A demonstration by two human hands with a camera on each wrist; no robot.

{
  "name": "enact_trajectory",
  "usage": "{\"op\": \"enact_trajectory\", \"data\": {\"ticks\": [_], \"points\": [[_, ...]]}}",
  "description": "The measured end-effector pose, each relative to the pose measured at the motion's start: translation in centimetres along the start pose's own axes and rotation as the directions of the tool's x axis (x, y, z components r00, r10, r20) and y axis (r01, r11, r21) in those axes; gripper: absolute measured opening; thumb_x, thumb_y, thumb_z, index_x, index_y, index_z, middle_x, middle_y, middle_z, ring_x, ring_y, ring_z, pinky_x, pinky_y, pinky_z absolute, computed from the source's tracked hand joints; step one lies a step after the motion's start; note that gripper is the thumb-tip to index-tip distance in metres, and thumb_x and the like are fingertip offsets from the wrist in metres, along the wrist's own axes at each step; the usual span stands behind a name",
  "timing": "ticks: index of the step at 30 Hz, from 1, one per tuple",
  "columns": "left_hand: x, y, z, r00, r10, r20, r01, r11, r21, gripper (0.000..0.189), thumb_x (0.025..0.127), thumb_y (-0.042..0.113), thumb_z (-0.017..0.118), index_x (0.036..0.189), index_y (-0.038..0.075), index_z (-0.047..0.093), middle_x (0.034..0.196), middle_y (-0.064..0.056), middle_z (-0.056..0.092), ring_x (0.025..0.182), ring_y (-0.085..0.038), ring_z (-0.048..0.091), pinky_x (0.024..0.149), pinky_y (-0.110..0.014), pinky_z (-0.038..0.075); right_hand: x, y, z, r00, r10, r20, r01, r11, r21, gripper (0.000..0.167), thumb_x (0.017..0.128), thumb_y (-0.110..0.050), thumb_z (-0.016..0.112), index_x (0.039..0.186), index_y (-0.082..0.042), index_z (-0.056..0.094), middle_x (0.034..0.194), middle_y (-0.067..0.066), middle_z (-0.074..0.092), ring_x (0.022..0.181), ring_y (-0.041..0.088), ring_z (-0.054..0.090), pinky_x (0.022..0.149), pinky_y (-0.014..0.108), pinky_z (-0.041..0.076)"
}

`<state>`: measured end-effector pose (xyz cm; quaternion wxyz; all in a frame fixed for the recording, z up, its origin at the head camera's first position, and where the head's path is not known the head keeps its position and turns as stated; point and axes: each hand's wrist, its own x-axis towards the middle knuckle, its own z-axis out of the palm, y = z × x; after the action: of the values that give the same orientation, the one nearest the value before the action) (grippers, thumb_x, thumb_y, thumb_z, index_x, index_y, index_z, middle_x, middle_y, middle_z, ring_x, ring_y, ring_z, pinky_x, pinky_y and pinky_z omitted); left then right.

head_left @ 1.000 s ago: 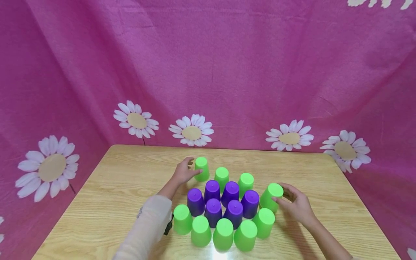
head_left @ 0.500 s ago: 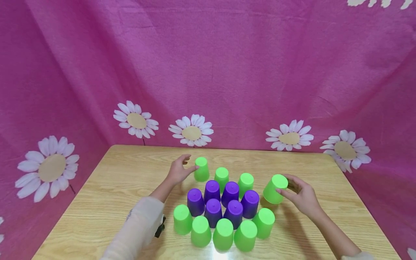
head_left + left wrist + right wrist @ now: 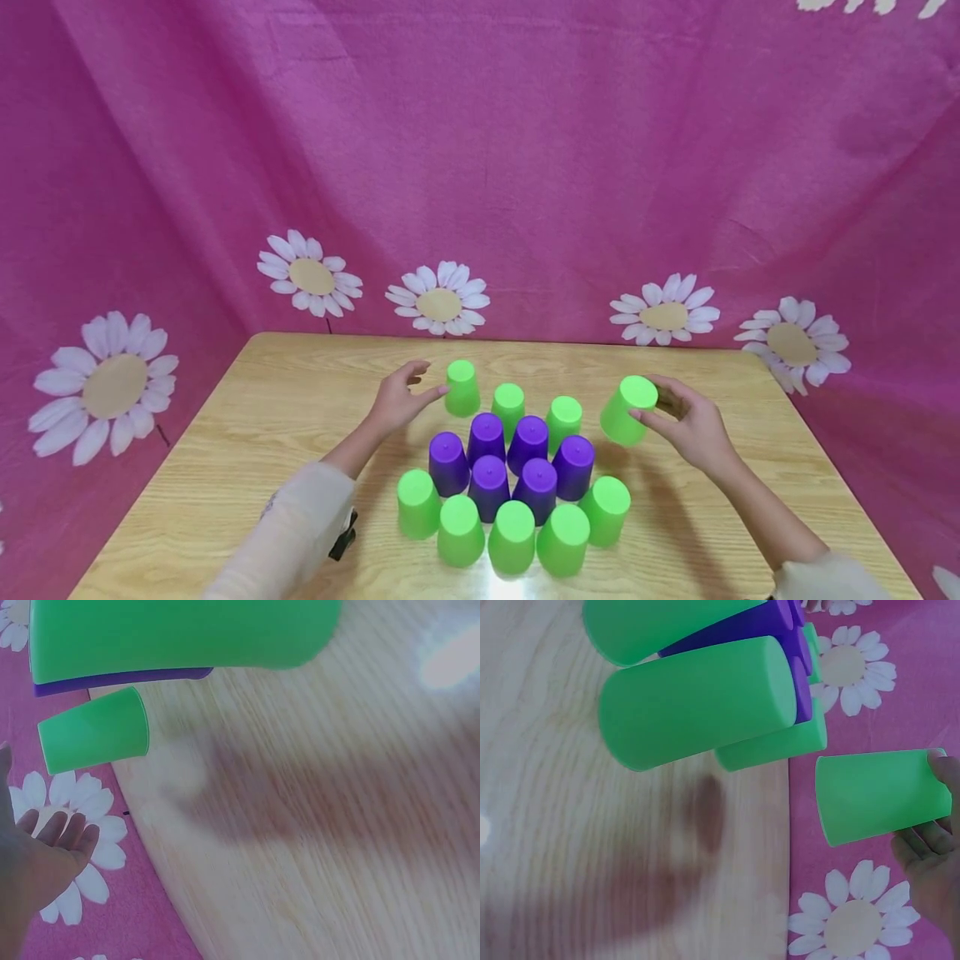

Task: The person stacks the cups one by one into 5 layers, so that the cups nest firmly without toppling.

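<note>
- Here's the right hand, clamped on a held green cup, thumb across the near side and fingers around the back; the cup is base up, raised, its shadow on the wooden table below.
- Just left of that grip stands the right-back green cup, base up, and beside it, farther left, the middle-back green cup.
- Left of the grip and nearer the body: six purple cups, all base up, packed in a close cluster, two in front and four behind.
- Closer to the body than the grip, five front green cups bend around the purple ones, base up; the rightmost sits almost below the right hand.
- Well left of the grip, across the cluster, the left-back green cup stands base up on the table.
- And there's the left hand on that cup's left: thumb and fingers apart, thumb tip right near the cup, and the left wrist view shows a gap between them.
- Behind the left hand, toward the body, a pale left sleeve with a small black piece under its cuff.
- Beyond both hands hangs the pink cloth, white daisies along its lower part.
</note>
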<state>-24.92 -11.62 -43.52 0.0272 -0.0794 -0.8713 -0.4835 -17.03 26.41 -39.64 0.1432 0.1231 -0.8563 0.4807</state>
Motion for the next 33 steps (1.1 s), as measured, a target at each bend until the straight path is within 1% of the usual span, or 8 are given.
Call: {"op": "enact_trajectory", "data": {"ticks": [8, 15, 20, 22, 25, 28, 30, 33], "points": [[-1.3, -0.3, -0.9, 1.000, 0.007, 0.013, -0.007, 1.000, -0.008, 0.051, 0.082, 0.017, 0.069, 0.125, -0.005, 0.051, 0.124, -0.027, 0.055, 0.113, -0.043, 0.053, 0.097, -0.052, 0.045, 1.4, -1.2, 0.5, 1.000, -0.006, 0.006, 0.006, 0.999, 0.043, 0.043, 0.078, -0.002, 0.071, 0.118, 0.008, 0.055, 0.094, -0.031, 0.056, 0.087, -0.013, 0.056, 0.077, 0.007, 0.049], [-2.0, -0.6, -1.6, 0.999, -0.040, 0.020, 0.040, 0.999, -0.013, 0.052, 0.083, 0.020, 0.069, 0.127, -0.001, 0.051, 0.126, -0.024, 0.055, 0.115, -0.041, 0.053, 0.097, -0.050, 0.045, 2.5, -2.0, 1.2, 0.999, -0.037, 0.011, 0.036, 0.994, 0.108, 0.043, 0.077, 0.003, 0.070, 0.117, 0.010, 0.055, 0.093, -0.029, 0.058, 0.087, -0.012, 0.057, 0.077, 0.007, 0.049], [-2.4, -0.6, -2.1, 0.999, -0.033, 0.024, 0.033, 0.999, -0.038, 0.050, 0.083, 0.020, 0.069, 0.126, -0.001, 0.052, 0.125, -0.024, 0.056, 0.114, -0.040, 0.054, 0.097, -0.050, 0.045, 3.3, -2.5, 1.9, 0.998, -0.059, 0.002, 0.058, 0.988, 0.144, 0.042, 0.077, 0.005, 0.069, 0.116, 0.011, 0.056, 0.092, -0.027, 0.059, 0.086, -0.011, 0.058, 0.077, 0.008, 0.050], [-2.6, -0.5, -2.2, 0.999, -0.023, 0.025, 0.024, 0.999, -0.049, 0.049, 0.083, 0.019, 0.069, 0.125, -0.001, 0.053, 0.123, -0.024, 0.057, 0.114, -0.039, 0.054, 0.098, -0.050, 0.045, 3.6, -2.6, 2.2, 0.998, -0.064, 0.001, 0.063, 0.987, 0.148, 0.041, 0.077, 0.005, 0.069, 0.115, 0.011, 0.056, 0.094, -0.018, 0.064, 0.086, -0.010, 0.058, 0.078, 0.009, 0.050], [-2.9, -0.3, -2.4, 1.000, -0.012, 0.028, 0.013, 0.998, -0.061, 0.048, 0.083, 0.017, 0.069, 0.124, -0.002, 0.053, 0.122, -0.024, 0.058, 0.115, -0.037, 0.054, 0.098, -0.050, 0.044, 4.0, -3.0, 2.7, 0.998, -0.057, 0.004, 0.056, 0.988, 0.147, 0.042, 0.077, 0.005, 0.069, 0.116, 0.011, 0.056, 0.099, 0.007, 0.068, 0.086, -0.010, 0.058, 0.078, 0.009, 0.050], [-3.2, 0.0, -2.5, 0.999, -0.002, 0.040, 0.005, 0.998, -0.061, 0.047, 0.083, 0.016, 0.068, 0.123, -0.002, 0.054, 0.122, -0.023, 0.058, 0.115, -0.037, 0.054, 0.097, -0.051, 0.045, 4.4, -3.3, 3.4, 0.999, -0.031, 0.008, 0.029, 0.988, 0.154, 0.042, 0.077, 0.005, 0.069, 0.117, 0.011, 0.055, 0.105, 0.029, 0.063, 0.086, -0.011, 0.057, 0.078, 0.008, 0.049], [-3.6, 0.2, -2.6, 0.998, 0.006, 0.061, -0.002, 0.998, -0.063, 0.046, 0.083, 0.016, 0.068, 0.123, -0.002, 0.054, 0.123, -0.023, 0.057, 0.115, -0.038, 0.054, 0.097, -0.051, 0.044, 4.7, -3.4, 3.9, 1.000, -0.016, 0.011, 0.014, 0.986, 0.168, 0.043, 0.077, 0.006, 0.068, 0.117, 0.012, 0.054, 0.107, 0.033, 0.061, 0.086, -0.011, 0.057, 0.079, 0.007, 0.049], [-4.3, 0.5, -2.6, 0.995, 0.016, 0.094, -0.011, 0.998, -0.057, 0.046, 0.083, 0.016, 0.068, 0.123, -0.002, 0.054, 0.125, -0.023, 0.057, 0.115, -0.038, 0.054, 0.097, -0.050, 0.045, 5.2, -3.5, 4.7, 1.000, 0.008, 0.019, -0.012, 0.983, 0.185, 0.043, 0.077, 0.006, 0.068, 0.118, 0.012, 0.053, 0.108, 0.034, 0.061, 0.086, -0.012, 0.056, 0.080, 0.008, 0.048]]}}
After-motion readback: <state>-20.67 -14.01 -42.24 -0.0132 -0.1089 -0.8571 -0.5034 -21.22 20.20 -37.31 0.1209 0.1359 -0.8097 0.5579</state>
